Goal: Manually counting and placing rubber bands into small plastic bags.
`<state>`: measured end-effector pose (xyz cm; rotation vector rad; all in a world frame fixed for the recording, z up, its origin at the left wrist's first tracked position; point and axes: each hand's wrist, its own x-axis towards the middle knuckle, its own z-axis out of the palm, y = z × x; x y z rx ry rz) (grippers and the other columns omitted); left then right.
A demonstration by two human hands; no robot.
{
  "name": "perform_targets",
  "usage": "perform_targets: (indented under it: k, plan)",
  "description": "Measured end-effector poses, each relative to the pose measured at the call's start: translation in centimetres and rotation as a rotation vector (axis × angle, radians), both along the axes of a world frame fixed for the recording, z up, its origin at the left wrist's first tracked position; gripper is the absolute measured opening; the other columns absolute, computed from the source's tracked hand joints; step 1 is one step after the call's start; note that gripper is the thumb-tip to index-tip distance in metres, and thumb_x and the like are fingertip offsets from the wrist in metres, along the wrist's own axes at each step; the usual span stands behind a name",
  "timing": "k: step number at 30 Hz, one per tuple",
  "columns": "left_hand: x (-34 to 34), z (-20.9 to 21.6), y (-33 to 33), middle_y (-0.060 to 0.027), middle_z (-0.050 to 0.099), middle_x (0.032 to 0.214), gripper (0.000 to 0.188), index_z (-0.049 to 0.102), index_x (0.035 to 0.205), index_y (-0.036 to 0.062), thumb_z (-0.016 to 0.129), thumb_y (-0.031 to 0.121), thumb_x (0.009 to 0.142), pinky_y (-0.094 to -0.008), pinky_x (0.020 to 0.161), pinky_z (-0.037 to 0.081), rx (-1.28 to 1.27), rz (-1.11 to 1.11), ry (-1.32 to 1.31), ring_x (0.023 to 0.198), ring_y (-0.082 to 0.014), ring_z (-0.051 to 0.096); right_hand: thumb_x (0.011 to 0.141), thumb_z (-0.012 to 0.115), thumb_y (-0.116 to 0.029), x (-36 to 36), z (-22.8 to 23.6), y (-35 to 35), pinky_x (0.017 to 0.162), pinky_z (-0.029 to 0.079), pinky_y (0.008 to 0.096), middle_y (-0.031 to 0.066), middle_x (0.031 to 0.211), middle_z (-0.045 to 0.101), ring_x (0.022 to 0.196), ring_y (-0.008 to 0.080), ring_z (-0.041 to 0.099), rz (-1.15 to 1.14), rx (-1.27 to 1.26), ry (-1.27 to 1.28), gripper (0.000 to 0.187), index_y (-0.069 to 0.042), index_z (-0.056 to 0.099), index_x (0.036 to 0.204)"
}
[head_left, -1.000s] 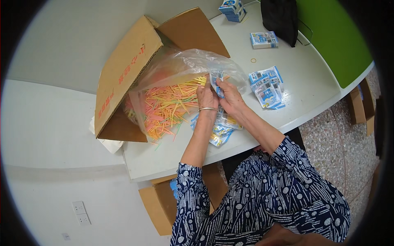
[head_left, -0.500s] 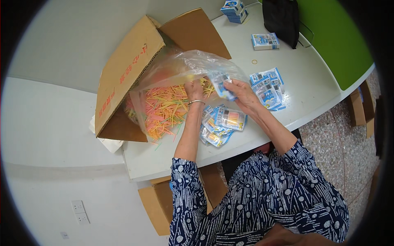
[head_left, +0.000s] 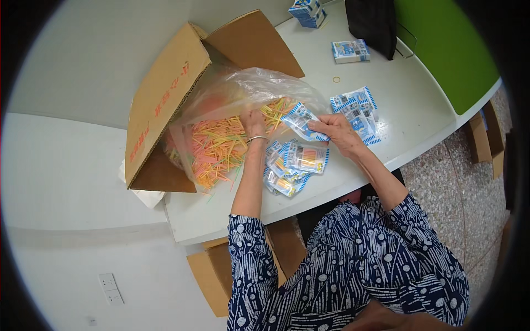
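My right hand pinches a small blue-and-white plastic packet by its right side, held above the table. At the mouth of a clear plastic bag, my left hand is closed among thin pastel sticks, pink, orange, yellow and green. Its fingertips are hidden, so what they grip does not show. Between my forearms lies a heap of clear-windowed packets with coloured sticks inside. More blue-and-white packets lie in a pile just beyond my right hand.
A cardboard box lies on its side on the white table, the bag spilling from it. Farther back are a packet stack, a rubber band, small boxes and a black bag. A green panel borders the right.
My right hand has moved slightly down and right, and its packet now tilts with its printed face showing. My left hand has drawn back a little, its fingers more curled among the sticks.
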<state>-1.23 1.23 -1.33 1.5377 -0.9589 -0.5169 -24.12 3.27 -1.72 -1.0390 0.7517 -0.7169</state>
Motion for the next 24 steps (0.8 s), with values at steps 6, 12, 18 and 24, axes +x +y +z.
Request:
perform_targets:
  k: [6, 12, 18, 24]
  plan:
    - [4.2, -2.9, -1.0, -0.0156, 0.062, 0.079, 0.021, 0.056, 0.081, -0.0054, 0.046, 0.012, 0.083, -0.0405, 0.065, 0.041, -0.047, 0.085, -0.303, 0.073, -0.0295, 0.056, 0.086, 0.064, -0.025, 0.4, -0.2, 0.5, 0.052, 0.037, 0.0194, -0.0018, 0.075, 0.063, 0.064, 0.0021, 0.049, 0.036, -0.032, -0.026, 0.023, -0.003, 0.069, 0.087]
    - [3.5, -1.4, -0.7, -0.0275, 0.059, 0.086, 0.024, 0.058, 0.086, -0.0061, 0.045, 0.014, 0.083, -0.0448, 0.070, 0.042, 0.236, 0.060, -0.472, 0.083, -0.0438, 0.055, 0.086, 0.064, -0.026, -0.5, 0.2, 0.6, 0.051, 0.036, 0.0201, -0.0036, 0.070, 0.059, 0.061, 0.0022, 0.045, 0.006, -0.036, 0.007, 0.023, -0.003, 0.069, 0.084]
    - [1.5, 0.6, 0.1, -0.0267, 0.060, 0.085, 0.023, 0.058, 0.084, -0.0059, 0.045, 0.013, 0.083, -0.0454, 0.068, 0.042, -0.012, 0.110, -0.641, 0.082, -0.0427, 0.056, 0.086, 0.064, -0.027, -1.0, 0.2, 0.5, 0.049, 0.035, 0.0210, -0.0046, 0.062, 0.051, 0.057, 0.0027, 0.042, 0.008, -0.101, 0.015, 0.027, -0.002, 0.067, 0.078]
    - [-0.5, 2.2, 1.6, -0.0176, 0.063, 0.096, 0.025, 0.056, 0.100, -0.0049, 0.044, 0.014, 0.089, -0.0378, 0.079, 0.048, -0.149, -0.094, 0.279, 0.092, -0.0319, 0.061, 0.087, 0.064, -0.027, -1.1, -0.1, 0.4, 0.047, 0.034, 0.0206, -0.0049, 0.061, 0.051, 0.055, 0.0029, 0.042, 0.067, -0.105, 0.027, 0.026, -0.002, 0.067, 0.078]
